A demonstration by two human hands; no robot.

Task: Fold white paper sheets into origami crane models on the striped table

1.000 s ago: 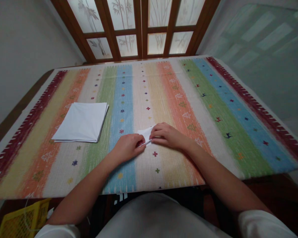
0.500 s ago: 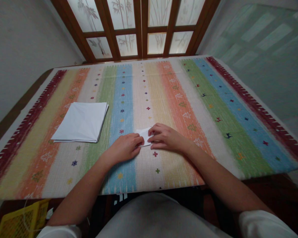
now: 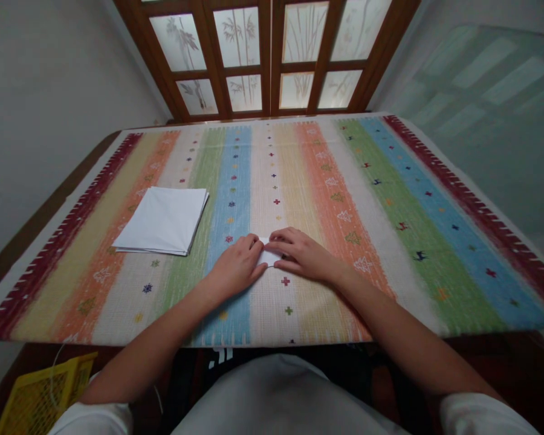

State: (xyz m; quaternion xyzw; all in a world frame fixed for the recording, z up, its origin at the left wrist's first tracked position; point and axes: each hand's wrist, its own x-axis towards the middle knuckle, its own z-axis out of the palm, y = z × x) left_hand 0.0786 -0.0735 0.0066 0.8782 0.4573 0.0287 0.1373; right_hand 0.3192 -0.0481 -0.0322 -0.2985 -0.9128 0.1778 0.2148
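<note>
- Left hand (image 3: 240, 260): fingers curled over the left side of the small white paper (image 3: 272, 258), thumb out along its near edge. Whether they pinch a layer or only press down, I cannot tell.
- Right hand (image 3: 303, 255): forefinger reaching across to the paper's far part, close by the left fingertips, thumb set lower near the other thumb; pinch or press is too small to tell here as well.
- The small paper lies between the two hands, flat or nearly so, right in front of the person — its outer edges are mostly covered.
- Handling it well, I judge, means matching edges first, steadying with one hand, then running a fingertip firmly outward. Even pressure matters — thin paper skews easily.
- Beneath is a striped cloth (image 3: 412, 287); its soft weave probably gives a little, so pressing straight down should keep lines crisp.
- To the left, well apart, sits a stack of white sheets (image 3: 163, 220) on the cloth-covered bench (image 3: 79, 175).
- Below the bench's near left corner is a yellow basket (image 3: 72, 376).
</note>
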